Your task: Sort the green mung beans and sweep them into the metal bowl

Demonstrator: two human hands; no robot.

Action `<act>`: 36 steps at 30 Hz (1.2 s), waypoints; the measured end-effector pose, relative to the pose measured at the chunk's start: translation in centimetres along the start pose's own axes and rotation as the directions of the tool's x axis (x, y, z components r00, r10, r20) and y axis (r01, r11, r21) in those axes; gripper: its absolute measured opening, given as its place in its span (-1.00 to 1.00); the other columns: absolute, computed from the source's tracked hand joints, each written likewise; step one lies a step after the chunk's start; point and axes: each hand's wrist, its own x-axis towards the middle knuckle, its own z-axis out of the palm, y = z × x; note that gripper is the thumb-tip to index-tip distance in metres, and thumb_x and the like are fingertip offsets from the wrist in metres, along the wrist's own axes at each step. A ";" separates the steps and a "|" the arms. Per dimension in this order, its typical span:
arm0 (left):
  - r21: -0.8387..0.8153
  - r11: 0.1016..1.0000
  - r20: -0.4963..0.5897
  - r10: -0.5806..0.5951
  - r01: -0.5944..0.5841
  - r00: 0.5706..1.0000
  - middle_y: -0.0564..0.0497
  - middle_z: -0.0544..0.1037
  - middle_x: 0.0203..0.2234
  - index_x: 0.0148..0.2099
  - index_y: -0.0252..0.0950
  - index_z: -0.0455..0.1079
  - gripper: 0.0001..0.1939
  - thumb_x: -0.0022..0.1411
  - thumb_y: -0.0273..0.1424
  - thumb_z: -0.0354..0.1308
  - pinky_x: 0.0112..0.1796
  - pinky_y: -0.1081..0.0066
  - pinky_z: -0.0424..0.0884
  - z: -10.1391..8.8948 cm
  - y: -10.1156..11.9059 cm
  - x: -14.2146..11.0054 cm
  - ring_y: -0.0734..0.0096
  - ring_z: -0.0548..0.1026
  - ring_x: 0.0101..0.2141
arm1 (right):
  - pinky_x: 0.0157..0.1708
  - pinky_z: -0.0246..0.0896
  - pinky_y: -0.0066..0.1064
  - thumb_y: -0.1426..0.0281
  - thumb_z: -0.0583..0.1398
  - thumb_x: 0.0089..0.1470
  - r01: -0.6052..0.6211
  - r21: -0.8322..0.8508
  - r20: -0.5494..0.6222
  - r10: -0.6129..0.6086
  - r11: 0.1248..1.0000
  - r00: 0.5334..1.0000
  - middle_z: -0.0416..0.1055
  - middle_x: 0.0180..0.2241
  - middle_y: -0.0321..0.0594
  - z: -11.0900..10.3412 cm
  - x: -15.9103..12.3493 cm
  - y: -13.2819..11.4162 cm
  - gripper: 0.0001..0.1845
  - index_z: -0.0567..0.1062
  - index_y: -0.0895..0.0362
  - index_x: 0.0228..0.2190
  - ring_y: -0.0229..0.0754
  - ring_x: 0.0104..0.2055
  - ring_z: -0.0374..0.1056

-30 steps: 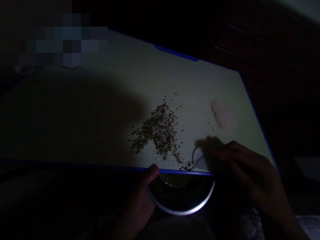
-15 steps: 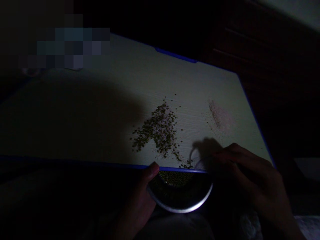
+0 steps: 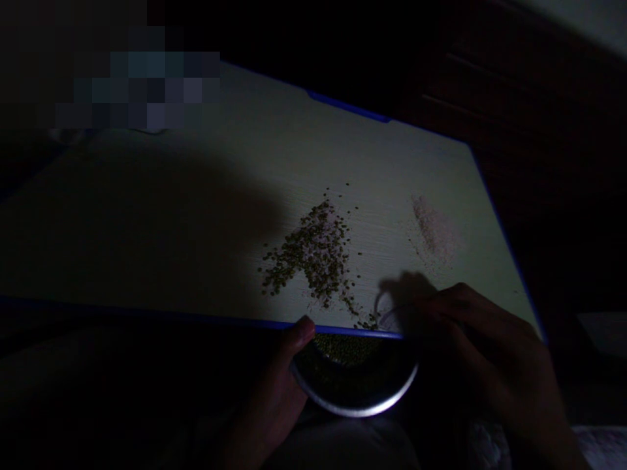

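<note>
In the dim head view, my left hand (image 3: 284, 391) holds a round metal bowl (image 3: 362, 411) just under the near edge of the table (image 3: 372, 156). Its thumb lies up against the blue edging. Small green beans, like mung beans (image 3: 347, 349), are in the bowl. My right hand (image 3: 494, 346) is closed over the tabletop near that edge, pinching a thin, pale, spoon-like tool (image 3: 390, 318); shadow hides much of it. A few beans lie beside the tool's tip. Behind, a spread pile of green beans mixed with pale grains (image 3: 318, 254) lies on the table.
A heap of pale grains, like rice (image 3: 435, 232), lies on the right of the tabletop. Blue edging (image 3: 347, 108) runs round the folding-style table. Pixel blocks cover the far left corner. The surroundings are very dark.
The view has shifted very slightly. The spoon-like tool has moved a little left along the table edge, close to the few beans there. My left hand keeps its hold on the bowl.
</note>
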 end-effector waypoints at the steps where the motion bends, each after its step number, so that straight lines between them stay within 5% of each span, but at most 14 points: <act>1: -0.001 1.000 0.001 -0.002 0.002 1.000 -0.05 0.71 0.10 0.46 -0.13 0.26 -0.21 0.23 -0.30 0.36 0.35 0.01 0.26 0.1 0.0 0.0 -0.06 0.53 0.23 | -0.31 0.42 -0.48 0.49 0.19 0.33 0.009 0.006 0.001 -0.009 1.000 1.000 0.61 -0.23 -0.27 0.2 0.1 -0.1 -0.77 0.61 0.01 -0.10 -0.23 -0.21 0.55; 24: -0.053 0.998 -0.013 0.015 -0.015 1.000 -0.03 0.73 0.07 0.52 -0.09 0.15 -0.18 0.29 -0.37 0.32 0.33 0.11 0.28 -0.2 -0.1 0.1 0.05 0.63 0.12 | -0.30 0.43 -0.39 0.51 0.19 0.31 0.068 -0.030 -0.020 -0.069 0.997 0.997 0.62 -0.24 -0.24 0.5 0.2 -0.6 -0.76 0.60 0.02 -0.10 -0.16 -0.20 0.55; 36: -0.015 1.000 -0.020 -0.004 0.004 1.000 -0.07 0.76 -0.01 0.34 -0.20 0.44 -0.34 0.21 -0.35 0.40 0.34 0.02 0.28 -0.1 -0.1 0.0 -0.07 0.54 0.22 | -0.30 0.41 -0.42 0.51 0.19 0.33 0.042 -0.014 -0.006 -0.042 0.999 0.999 0.62 -0.22 -0.24 1.3 0.4 -0.6 -0.74 0.62 0.03 -0.06 -0.20 -0.21 0.55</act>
